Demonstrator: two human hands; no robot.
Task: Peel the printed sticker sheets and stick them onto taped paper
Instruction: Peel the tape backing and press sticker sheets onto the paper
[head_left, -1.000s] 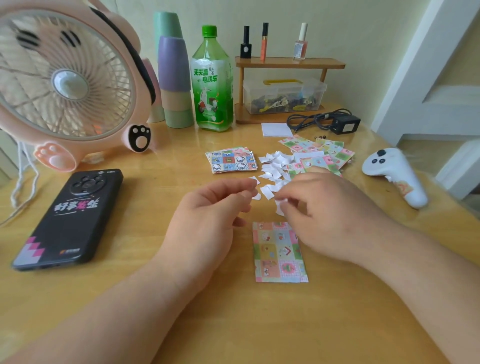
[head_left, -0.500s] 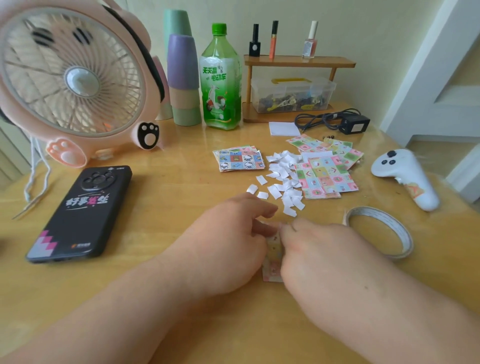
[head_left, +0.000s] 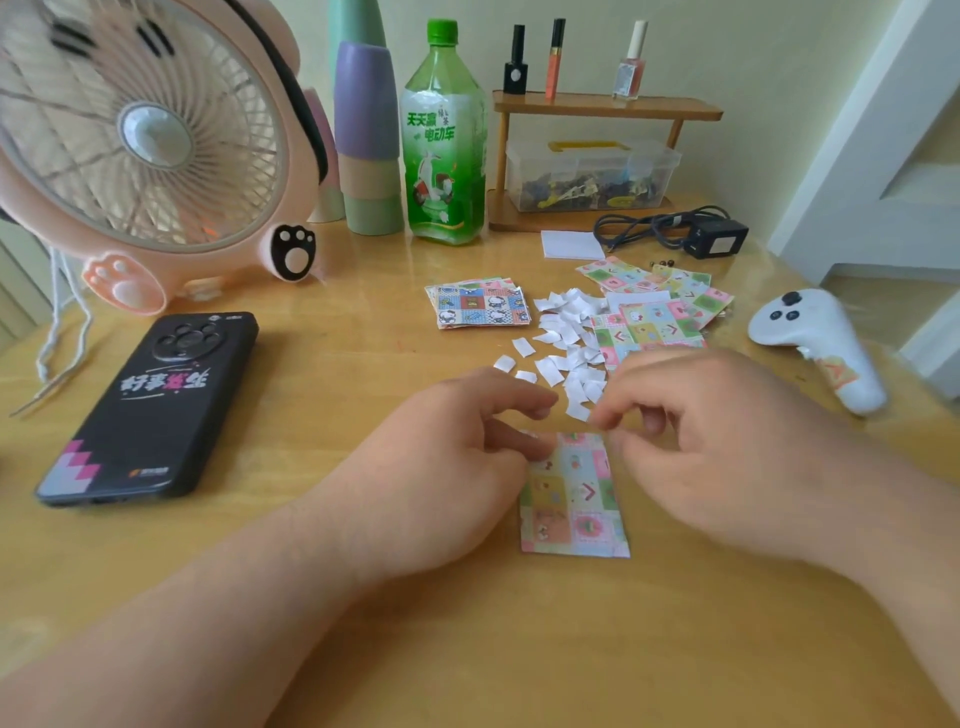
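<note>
A small colourful sticker sheet lies flat on the wooden table between my hands. The fingertips of my left hand rest on the sheet's upper left corner. My right hand has its thumb and forefinger pinched together at the upper right corner; motion blur hides the exact grip. A heap of white backing scraps lies just beyond my fingers. More printed sheets sit behind it: a cartoon-cat stack and a pastel pile.
A black phone lies at the left, with a pink fan behind it. Stacked cups, a green bottle, a wooden shelf and a charger line the back. A white controller lies at the right.
A second ago my hands were raised over the sheet, the right pinching a white scrap. They then dropped onto the sheet and covered it. Now they have parted and the sheet shows again.
</note>
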